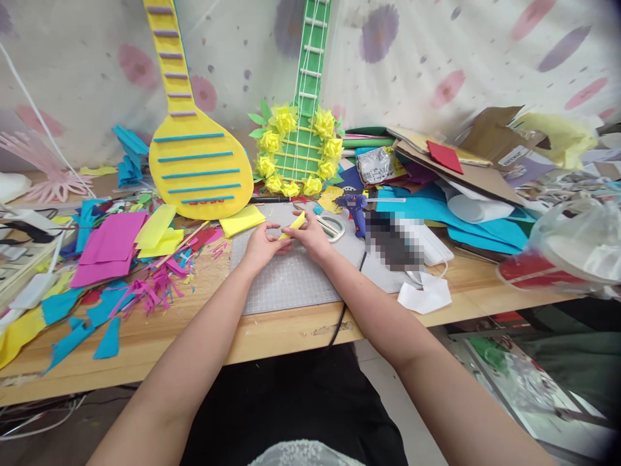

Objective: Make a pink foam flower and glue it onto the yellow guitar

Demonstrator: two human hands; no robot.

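Note:
A small folded strip of yellow paper (pixel 295 223) is held between both hands over the grey cutting mat (pixel 286 285). My left hand (pixel 264 246) pinches its lower left end. On the other side my right hand (pixel 313 236) has its fingers closed on the upper part. Scissors with pale handles (pixel 334 228) lie just right of my right hand, their blades partly hidden. Behind my left hand rests a stack of yellow paper (pixel 242 221). Farther right is a blue glue gun (pixel 356 210) with a clear glue stick in its back.
A yellow paper guitar (pixel 201 162) and a green one (pixel 310 77) ringed with yellow paper flowers lean at the back. Magenta paper (pixel 111 249) and scraps lie left. Cardboard (pixel 451 168), blue sheets (pixel 412 207) and a red-and-white bucket (pixel 557 252) stand right. A black cable (pixel 342 317) crosses the table edge.

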